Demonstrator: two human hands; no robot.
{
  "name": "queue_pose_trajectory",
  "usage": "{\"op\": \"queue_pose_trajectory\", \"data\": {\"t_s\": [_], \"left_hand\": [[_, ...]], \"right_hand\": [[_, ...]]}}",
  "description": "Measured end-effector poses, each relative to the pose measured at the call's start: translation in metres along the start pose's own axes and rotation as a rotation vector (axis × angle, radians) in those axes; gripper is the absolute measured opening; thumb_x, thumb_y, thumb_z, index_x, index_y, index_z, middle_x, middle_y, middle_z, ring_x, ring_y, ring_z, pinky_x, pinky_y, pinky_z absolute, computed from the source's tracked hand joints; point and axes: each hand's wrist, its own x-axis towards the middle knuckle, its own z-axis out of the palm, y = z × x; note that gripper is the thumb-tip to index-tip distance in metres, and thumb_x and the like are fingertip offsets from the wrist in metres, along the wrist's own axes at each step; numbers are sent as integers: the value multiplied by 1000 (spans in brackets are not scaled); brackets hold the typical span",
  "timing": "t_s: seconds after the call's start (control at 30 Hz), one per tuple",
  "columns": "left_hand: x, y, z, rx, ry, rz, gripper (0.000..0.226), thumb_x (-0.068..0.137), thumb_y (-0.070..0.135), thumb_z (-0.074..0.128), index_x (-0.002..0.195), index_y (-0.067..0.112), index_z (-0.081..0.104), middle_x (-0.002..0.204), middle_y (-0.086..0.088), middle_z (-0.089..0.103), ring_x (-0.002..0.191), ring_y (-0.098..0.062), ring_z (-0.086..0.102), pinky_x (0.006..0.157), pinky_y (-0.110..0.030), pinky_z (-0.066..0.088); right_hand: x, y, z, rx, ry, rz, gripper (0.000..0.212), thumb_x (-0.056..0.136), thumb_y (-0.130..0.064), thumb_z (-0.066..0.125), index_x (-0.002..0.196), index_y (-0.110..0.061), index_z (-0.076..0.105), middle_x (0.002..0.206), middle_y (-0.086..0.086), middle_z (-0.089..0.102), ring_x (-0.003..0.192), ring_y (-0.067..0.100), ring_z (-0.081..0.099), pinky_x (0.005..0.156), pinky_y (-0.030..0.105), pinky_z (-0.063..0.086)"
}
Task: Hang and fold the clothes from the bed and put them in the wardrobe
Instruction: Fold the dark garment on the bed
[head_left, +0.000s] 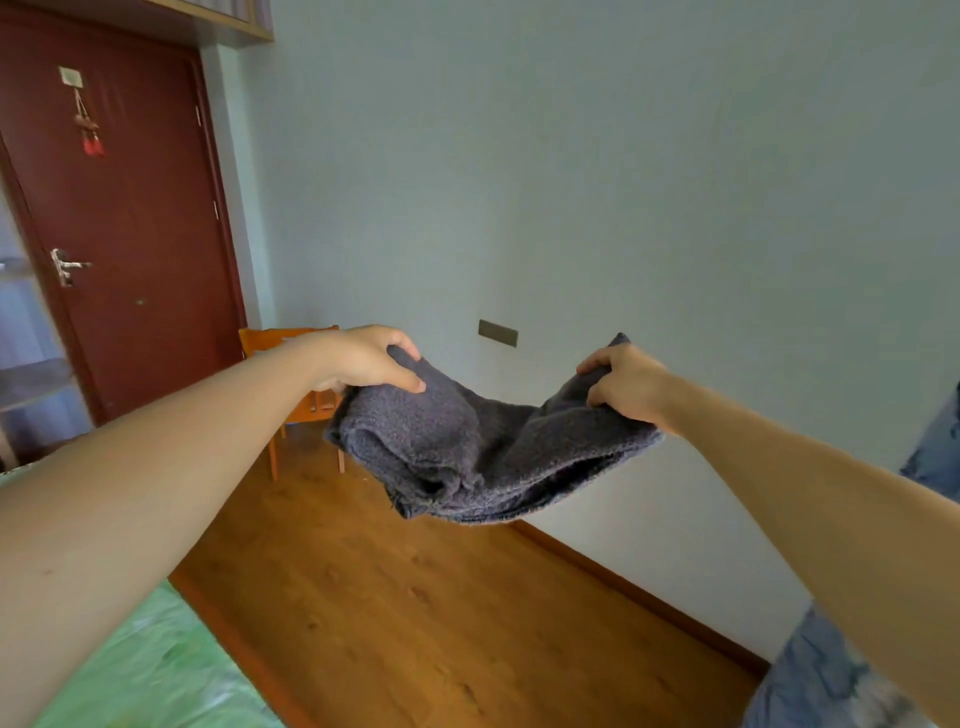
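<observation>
A folded dark grey knitted garment (483, 447) hangs in the air between my two outstretched arms, above the wooden floor. My left hand (363, 358) grips its left end, thumb on top and fingers curled over the edge. My right hand (628, 382) grips its right end with curled fingers. The cloth sags in the middle and its layered folds droop toward me. The bed (145, 670), with a green cover, shows at the lower left corner.
A dark red door (130, 223) with a metal handle stands at the back left. An orange wooden chair (291, 395) sits by the pale wall behind my left hand. Blue patterned fabric (821, 675) is at the lower right. Open wooden floor (415, 597) lies below.
</observation>
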Motion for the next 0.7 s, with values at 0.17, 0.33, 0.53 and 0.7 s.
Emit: {"op": "queue_pose_trajectory", "data": {"t_s": [0.17, 0.33, 0.53, 0.7], "left_hand": [[90, 3, -25, 12, 35, -42, 54, 80, 36, 84, 126, 33, 57, 135, -2, 47, 122, -28, 52, 100, -56, 50], [169, -1, -59, -16, 51, -106, 57, 82, 34, 83, 131, 32, 55, 131, -2, 49, 122, -29, 52, 99, -58, 50], [233, -30, -104, -21, 118, -203, 45, 82, 39, 80, 121, 38, 58, 124, 4, 57, 108, -21, 58, 74, -39, 57], [275, -83, -140, -29, 241, -316, 36, 80, 39, 81, 108, 41, 59, 116, 2, 61, 104, -27, 65, 77, -48, 61]], "right_hand": [[104, 13, -3, -8, 5, -48, 48, 87, -9, 65, 132, -26, 63, 133, 7, 57, 105, 21, 48, 92, 33, 42], [215, -1, 3, 25, -67, -125, 48, 87, -6, 62, 132, -22, 61, 133, 7, 57, 108, 22, 51, 88, 31, 42], [330, -38, 32, 71, -175, -217, 55, 87, -6, 61, 139, -21, 57, 144, 6, 53, 128, 26, 49, 101, 31, 42], [421, -84, 86, 102, -278, -357, 57, 89, -5, 58, 143, -20, 53, 148, 6, 50, 132, 26, 48, 98, 27, 40]]}}
